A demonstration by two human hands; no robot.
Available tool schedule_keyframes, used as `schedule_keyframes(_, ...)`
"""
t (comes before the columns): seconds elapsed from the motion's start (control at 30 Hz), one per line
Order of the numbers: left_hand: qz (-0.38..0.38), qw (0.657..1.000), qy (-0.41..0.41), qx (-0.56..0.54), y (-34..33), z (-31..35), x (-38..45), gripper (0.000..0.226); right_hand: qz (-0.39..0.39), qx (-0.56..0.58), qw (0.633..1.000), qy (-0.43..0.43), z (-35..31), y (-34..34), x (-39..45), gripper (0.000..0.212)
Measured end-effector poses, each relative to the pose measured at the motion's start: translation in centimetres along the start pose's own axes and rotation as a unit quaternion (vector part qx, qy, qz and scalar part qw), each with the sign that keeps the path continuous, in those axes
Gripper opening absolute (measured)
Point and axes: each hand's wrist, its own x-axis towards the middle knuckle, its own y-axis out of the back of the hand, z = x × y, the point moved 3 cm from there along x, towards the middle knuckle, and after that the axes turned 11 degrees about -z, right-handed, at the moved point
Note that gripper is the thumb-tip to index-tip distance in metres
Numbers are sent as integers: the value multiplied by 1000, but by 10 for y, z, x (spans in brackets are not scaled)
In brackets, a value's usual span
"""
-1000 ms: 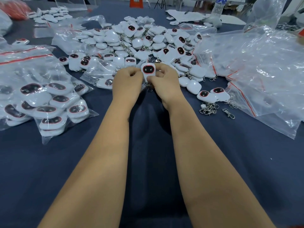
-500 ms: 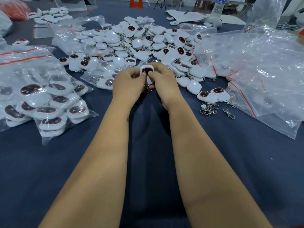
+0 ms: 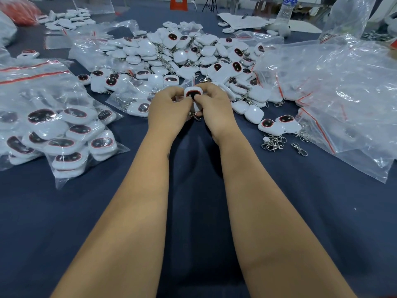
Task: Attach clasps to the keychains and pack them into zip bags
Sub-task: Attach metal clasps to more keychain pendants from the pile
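Observation:
Both of my hands meet at the middle of the table around one white keychain (image 3: 194,93) with a dark, red-rimmed face. My left hand (image 3: 169,111) pinches its left side and my right hand (image 3: 214,109) pinches its right side, thumbs on the front. A metal clasp (image 3: 196,117) hangs below the keychain between my hands. A small clear zip bag (image 3: 189,83) seems to sit around or behind the keychain; I cannot tell which. A big pile of loose keychains (image 3: 182,54) lies just beyond. Loose clasps (image 3: 274,143) lie to the right.
Filled zip bags (image 3: 62,134) lie at the left on the dark blue tablecloth (image 3: 193,190). A heap of unfilled clear bags (image 3: 343,97) covers the right side. Two loose keychains (image 3: 279,123) sit by the clasps. A plastic bottle (image 3: 284,11) and papers stand at the far edge.
The keychain has sunk lower between my fingers, and both thumbs have closed over its face. My hands stayed in the same spot.

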Motion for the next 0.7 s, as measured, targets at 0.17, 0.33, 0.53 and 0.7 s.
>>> schedule_keyframes(0.17,2,1000,3,2,0,0,0,12,0,3,1000,-2,-3,0,-2,26)
schedule_keyframes(0.33,4,1000,7,6,1,-2,1,12,3,21,1000,-2,-4,1,-5,28)
schedule_keyframes(0.53,10,1000,1,25,1,-1,2,19,-10,12,1000,2,-4,1,-4,26)
schedule_keyframes(0.7,37,999,-18,26,0,4,-1,13,-8,61,998,0,-4,-1,-3,28)
